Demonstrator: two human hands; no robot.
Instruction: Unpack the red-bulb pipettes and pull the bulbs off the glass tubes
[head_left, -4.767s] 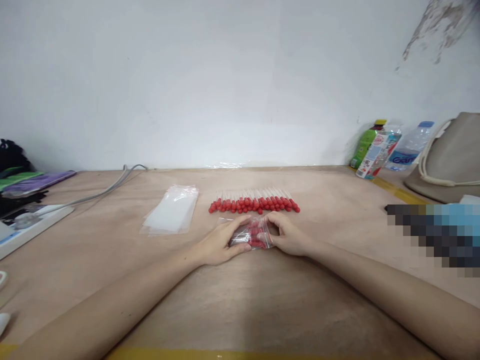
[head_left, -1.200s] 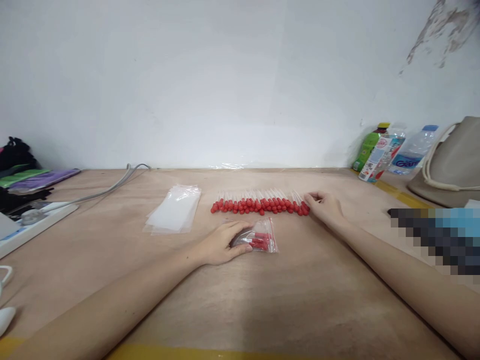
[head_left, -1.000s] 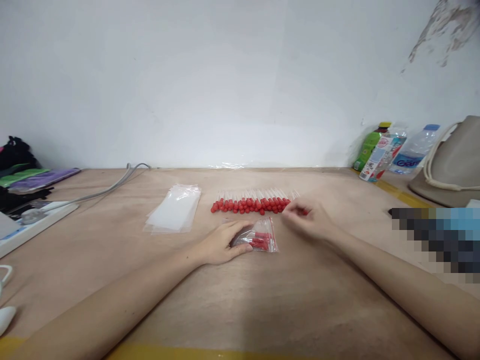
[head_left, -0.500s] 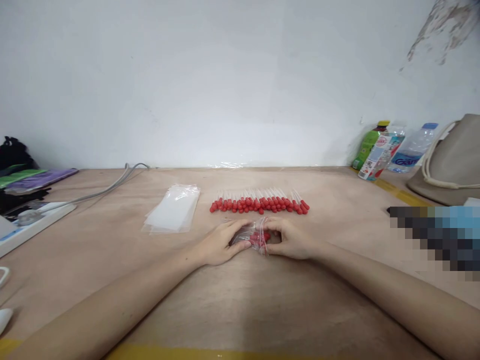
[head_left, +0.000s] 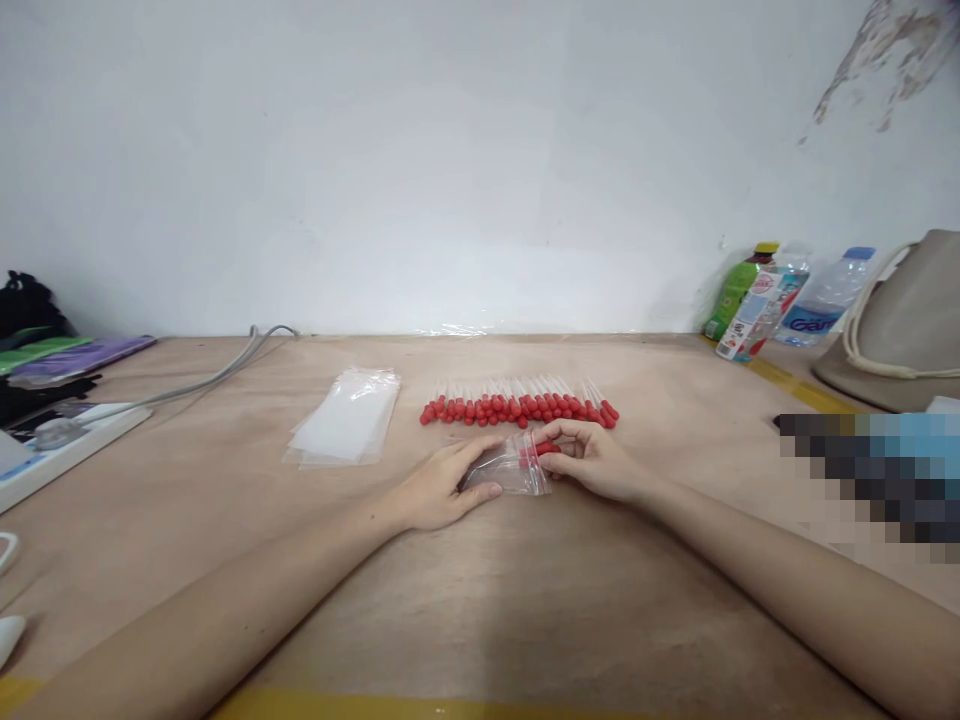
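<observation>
Pale wall rises behind our wooden table, where bottles sit at two o'clock and a stack of plastic bags lies at ten. Our left hand curls around a clear zip bag at the centre, and at its three o'clock end our right hand pinches red-tipped sticks, their number unclear; beyond the bag, at twelve, lies a row of red-headed sticks.

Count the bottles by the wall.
3 visible, at right: green bottle on the left, white-labelled bottle in the middle, blue-capped bottle beside the beige bag. More may be hidden behind.
</observation>
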